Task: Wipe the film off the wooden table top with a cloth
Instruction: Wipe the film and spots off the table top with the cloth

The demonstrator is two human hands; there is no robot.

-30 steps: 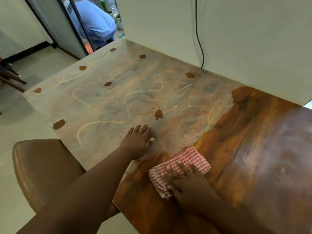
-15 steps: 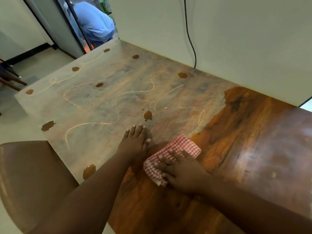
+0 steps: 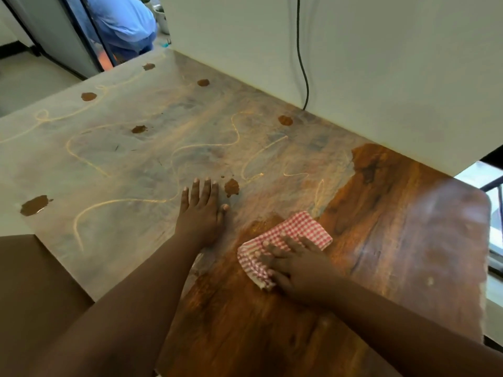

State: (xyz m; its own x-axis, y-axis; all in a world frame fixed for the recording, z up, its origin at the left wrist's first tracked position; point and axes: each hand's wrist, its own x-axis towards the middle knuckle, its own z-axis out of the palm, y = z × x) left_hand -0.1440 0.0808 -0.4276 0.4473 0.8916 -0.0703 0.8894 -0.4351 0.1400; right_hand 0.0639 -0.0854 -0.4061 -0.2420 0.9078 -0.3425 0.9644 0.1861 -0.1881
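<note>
Since half a second ago the right hand (image 3: 296, 265) has carried the red-and-white checked cloth (image 3: 285, 240) a little to the right, off the edge of the pale film, while the left hand (image 3: 202, 210) has stayed planted where it was. That film (image 3: 122, 164) covers the left and far part of the wooden table top (image 3: 394, 240), marked with thin looping yellow lines and several brown blobs (image 3: 232, 187); its ragged border runs from the wall down toward the cloth, and to the right of it the wood shows dark, glossy and bare out to the table's right edge. Along the far side the top meets a white wall (image 3: 381, 63), with a black cable (image 3: 302, 55) hanging down it to the table. At the near left corner a brown chair (image 3: 35, 289) sits against the table edge. Both forearms reach in from the bottom of the view. Fingers of the left hand lie straight and together, palm flat on the film, thumb out to the right, just short of the nearest brown blob. Over the cloth the right hand lies palm down with fingers spread and lightly bent, pressing the folded fabric to the wood rather than pinching it; the cloth pokes out beyond the fingertips on the far side and at the left. Beyond the far left corner, a person in a blue shirt (image 3: 122, 20) bends over in a doorway
</note>
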